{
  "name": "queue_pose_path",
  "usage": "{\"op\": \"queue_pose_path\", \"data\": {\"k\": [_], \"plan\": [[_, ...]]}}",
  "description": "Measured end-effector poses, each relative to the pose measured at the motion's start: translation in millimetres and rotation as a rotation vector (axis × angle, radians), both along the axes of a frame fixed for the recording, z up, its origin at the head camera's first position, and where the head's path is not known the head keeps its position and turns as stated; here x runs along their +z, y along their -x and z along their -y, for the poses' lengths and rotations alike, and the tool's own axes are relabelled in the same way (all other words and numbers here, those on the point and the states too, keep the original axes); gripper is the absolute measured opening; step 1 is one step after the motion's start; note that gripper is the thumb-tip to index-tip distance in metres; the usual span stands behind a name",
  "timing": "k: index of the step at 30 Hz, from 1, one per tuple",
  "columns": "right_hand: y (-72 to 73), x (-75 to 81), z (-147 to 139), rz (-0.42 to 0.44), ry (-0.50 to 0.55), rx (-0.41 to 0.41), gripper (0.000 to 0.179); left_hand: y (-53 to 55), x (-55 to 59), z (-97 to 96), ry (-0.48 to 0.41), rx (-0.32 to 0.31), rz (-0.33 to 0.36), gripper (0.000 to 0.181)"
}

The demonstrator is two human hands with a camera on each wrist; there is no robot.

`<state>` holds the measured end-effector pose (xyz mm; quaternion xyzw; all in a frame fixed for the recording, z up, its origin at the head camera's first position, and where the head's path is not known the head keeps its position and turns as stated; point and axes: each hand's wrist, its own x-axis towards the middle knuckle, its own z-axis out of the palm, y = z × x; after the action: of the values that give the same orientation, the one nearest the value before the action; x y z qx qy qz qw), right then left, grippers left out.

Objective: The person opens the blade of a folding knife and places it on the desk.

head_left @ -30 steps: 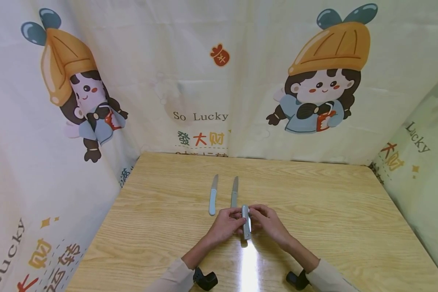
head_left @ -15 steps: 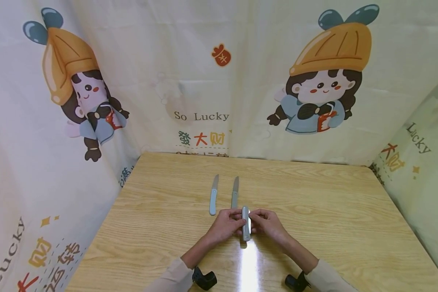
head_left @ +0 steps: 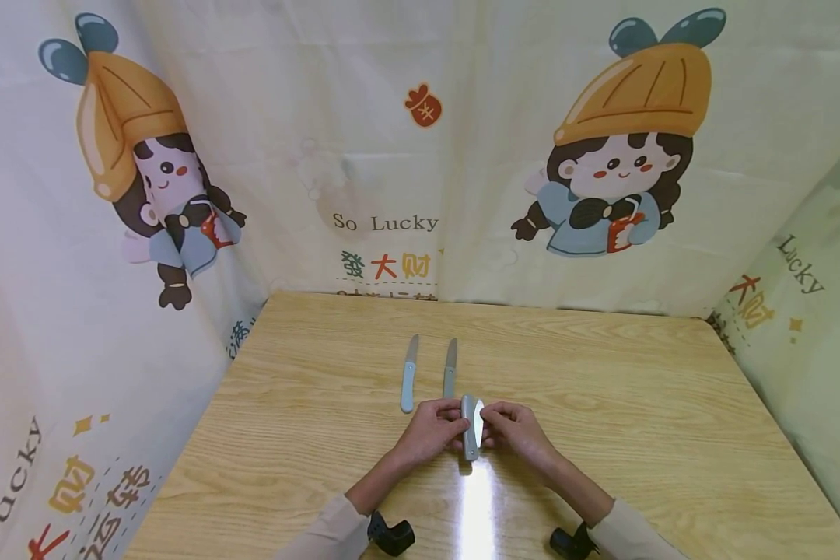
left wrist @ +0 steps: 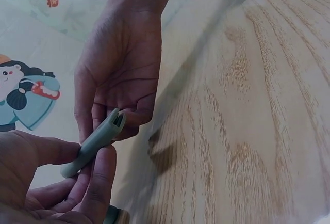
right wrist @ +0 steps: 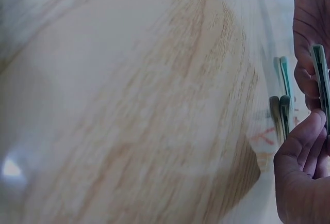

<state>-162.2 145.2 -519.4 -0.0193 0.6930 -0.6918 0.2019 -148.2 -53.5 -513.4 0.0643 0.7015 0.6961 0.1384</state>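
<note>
A folding knife with a grey-green handle is held just above the table in the head view, its blade swung partly out on the right side. My left hand grips the handle between thumb and fingers. With thumb and fingertips my right hand pinches the blade from the right. In the left wrist view the handle slants between both hands. The right wrist view shows the slotted edge of the folding knife. Parts of the blade are hidden behind the right fingers.
Two unfolded knives lie side by side beyond my hands: one with a light blue handle, one with a grey-green handle, its lower end beside the left fingers. A wooden table is bordered by a printed curtain.
The blade has swung further out from the handle to the right, with my right fingers drawing along with it. My left hand has shifted very slightly left, keeping its grip.
</note>
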Motion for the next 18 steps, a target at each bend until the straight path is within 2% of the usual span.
{"op": "queue_pose_path", "data": {"k": [10, 18], "plan": [[0.5, 5.2, -1.8, -0.003, 0.015, -0.004, 0.029, 0.3, 1.9, -1.6, -0.019, 0.050, 0.012, 0.035], [1.5, 5.0, -4.0, 0.010, 0.026, -0.033, 0.026, 1.3, 1.4, -0.8, -0.071, 0.070, 0.041, 0.034]]}}
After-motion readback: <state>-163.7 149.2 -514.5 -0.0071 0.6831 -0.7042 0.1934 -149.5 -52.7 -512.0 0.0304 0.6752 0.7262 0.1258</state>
